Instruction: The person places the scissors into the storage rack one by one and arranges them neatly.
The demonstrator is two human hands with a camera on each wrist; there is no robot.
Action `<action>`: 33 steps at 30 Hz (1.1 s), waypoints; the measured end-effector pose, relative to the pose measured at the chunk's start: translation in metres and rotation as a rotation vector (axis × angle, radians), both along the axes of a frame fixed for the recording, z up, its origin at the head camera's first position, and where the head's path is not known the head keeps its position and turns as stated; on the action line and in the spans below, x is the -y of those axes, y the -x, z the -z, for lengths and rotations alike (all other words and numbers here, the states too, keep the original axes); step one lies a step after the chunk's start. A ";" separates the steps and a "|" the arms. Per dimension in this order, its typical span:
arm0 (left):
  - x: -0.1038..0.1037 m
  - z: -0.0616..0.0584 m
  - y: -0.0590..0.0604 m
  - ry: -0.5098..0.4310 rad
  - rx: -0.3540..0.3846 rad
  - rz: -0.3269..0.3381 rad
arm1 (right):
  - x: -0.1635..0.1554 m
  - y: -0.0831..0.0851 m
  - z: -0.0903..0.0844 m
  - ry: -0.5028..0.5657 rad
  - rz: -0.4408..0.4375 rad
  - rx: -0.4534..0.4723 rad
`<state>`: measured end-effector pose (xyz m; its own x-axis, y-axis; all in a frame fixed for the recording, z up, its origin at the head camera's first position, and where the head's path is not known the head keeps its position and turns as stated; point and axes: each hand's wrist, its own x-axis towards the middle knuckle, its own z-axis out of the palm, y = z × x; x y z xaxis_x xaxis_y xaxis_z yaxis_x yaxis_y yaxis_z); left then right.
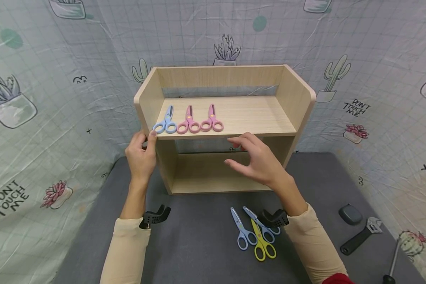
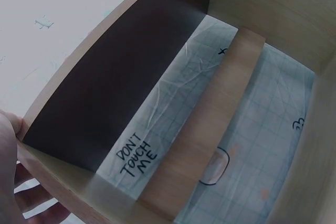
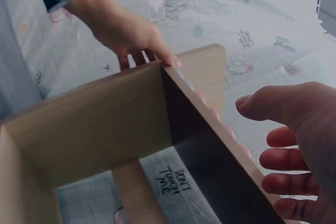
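Two arms outstretched, left hand gripping wooden shelf, right hand unclenched before it

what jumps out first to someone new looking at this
Likely the pale wooden shelf in the middle, with one blue pair of scissors and two pink pairs lined up on its upper board. Nearer the camera, a yellow pair lies with two blue ones on the dark table.

Left hand grips; right hand hovers, loosely curved.
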<state>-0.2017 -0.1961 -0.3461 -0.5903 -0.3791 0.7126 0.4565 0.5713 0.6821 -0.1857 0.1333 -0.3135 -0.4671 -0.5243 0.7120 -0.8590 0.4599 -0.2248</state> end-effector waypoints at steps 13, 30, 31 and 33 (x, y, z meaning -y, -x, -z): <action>0.001 -0.001 0.002 0.001 -0.013 0.020 | -0.008 -0.024 0.043 0.001 -0.031 0.045; 0.001 0.003 0.001 -0.004 -0.014 0.016 | -0.026 -0.045 0.086 -0.061 0.036 0.146; 0.001 0.003 0.001 -0.004 -0.015 0.015 | -0.027 -0.047 0.089 -0.063 0.034 0.150; 0.001 0.003 0.001 -0.005 -0.017 0.018 | -0.030 -0.049 0.095 -0.073 0.035 0.156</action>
